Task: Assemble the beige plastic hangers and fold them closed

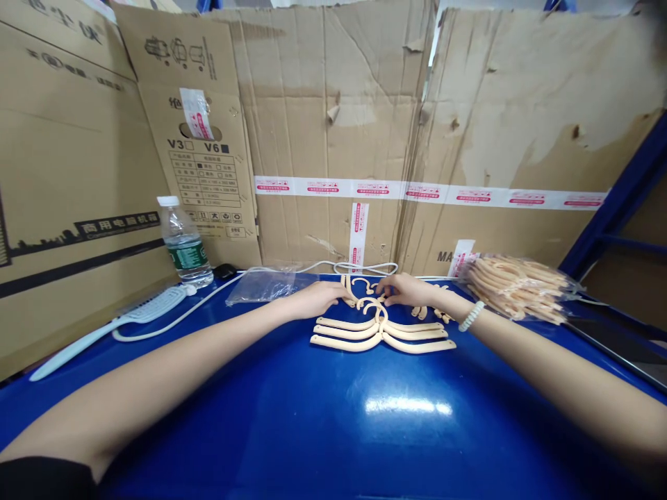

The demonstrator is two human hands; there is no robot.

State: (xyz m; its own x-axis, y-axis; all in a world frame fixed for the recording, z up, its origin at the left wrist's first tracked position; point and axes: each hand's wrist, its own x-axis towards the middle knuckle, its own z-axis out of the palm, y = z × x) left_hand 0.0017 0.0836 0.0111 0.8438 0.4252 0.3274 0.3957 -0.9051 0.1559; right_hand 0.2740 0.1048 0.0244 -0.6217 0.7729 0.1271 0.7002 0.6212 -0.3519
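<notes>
Several beige plastic hangers (349, 345) lie nested on the blue table, their hooks pointing away from me. Behind them, my left hand (315, 299) has its fingertips closed at a loose beige hanger arm (344, 283). My right hand (404, 288) is bent down just behind the hanger hooks, its fingers drawn together by small beige pieces; what they pinch is mostly hidden. Between the two hands lies a loose hanger hook (359, 281). More loose hanger parts (420, 312) lie beside and under my right wrist.
A clear bag of beige hanger parts (515, 285) lies at the right, near a dark flat device (615, 340). To the left are a flat plastic bag (260, 285), a water bottle (187, 253), a hairbrush (151, 305) and a white cable (208, 295). Cardboard (323, 139) walls the back.
</notes>
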